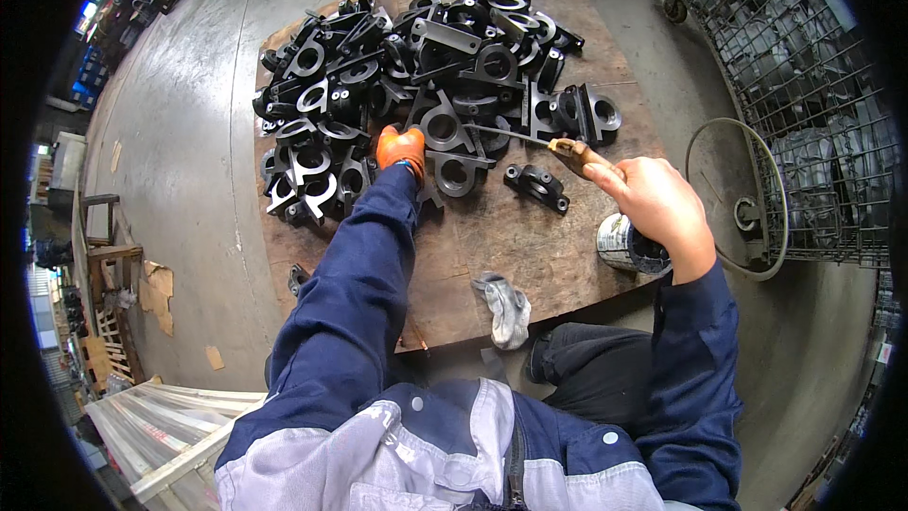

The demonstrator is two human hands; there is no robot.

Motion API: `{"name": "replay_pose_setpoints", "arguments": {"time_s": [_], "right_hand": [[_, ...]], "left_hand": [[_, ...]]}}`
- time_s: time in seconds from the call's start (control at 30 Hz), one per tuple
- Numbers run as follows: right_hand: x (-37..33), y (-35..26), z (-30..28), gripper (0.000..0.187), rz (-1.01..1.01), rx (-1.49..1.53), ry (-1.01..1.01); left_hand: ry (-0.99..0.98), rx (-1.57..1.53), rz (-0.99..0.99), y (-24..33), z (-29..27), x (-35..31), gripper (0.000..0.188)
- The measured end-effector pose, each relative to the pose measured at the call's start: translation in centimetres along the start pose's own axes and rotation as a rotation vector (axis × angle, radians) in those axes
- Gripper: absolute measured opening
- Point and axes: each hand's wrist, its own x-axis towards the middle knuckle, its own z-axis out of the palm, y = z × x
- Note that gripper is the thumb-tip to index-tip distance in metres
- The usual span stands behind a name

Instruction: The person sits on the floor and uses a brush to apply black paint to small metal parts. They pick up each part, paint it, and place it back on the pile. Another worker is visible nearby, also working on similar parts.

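Observation:
My left hand [401, 149], in an orange glove, is closed at the edge of a black cast bracket [443, 126] with a bright machined ring, among the front pieces of a heap. Its fingertips are partly hidden. In my bare right hand [662, 208] is a thin file [571, 149] with a yellow-brown handle. Its slim metal blade points left and reaches the ring of the bracket. Several similar black brackets [309, 59] lie piled around and behind my left hand. A separate black clamp piece [536, 187] lies just below the file.
The pieces rest on a worn wooden board [567, 265]. A white-and-dark can [617, 242] stands beneath my right wrist. At the near edge lies a grey glove [507, 310]. A wire cage [776, 66] full of metal parts and a thin hoop [785, 208] are on the right.

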Motion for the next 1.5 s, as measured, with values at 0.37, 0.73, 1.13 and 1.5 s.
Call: {"name": "replay_pose_setpoints", "arguments": {"time_s": [0.37,0.73,1.13,1.5], "right_hand": [[0.6,1.1,-0.3,0.061,0.126,0.082,0.246],[1.5,1.1,0.3,0.06,0.117,0.071,0.286],[1.1,0.8,0.1,0.057,0.139,0.029,0.27],[-1.2,0.2,-1.4,0.052,-0.072,0.235,0.337]], "left_hand": [[-0.099,0.695,0.039,6.0,-0.1,-0.5,0.048],[-0.223,1.015,0.47,10.0,4.4,-1.9,0.06],[-0.302,1.266,0.774,9.7,9.3,0.2,0.022],[-0.603,-0.255,0.612,13.1,-11.4,-2.5,0.044]]}}
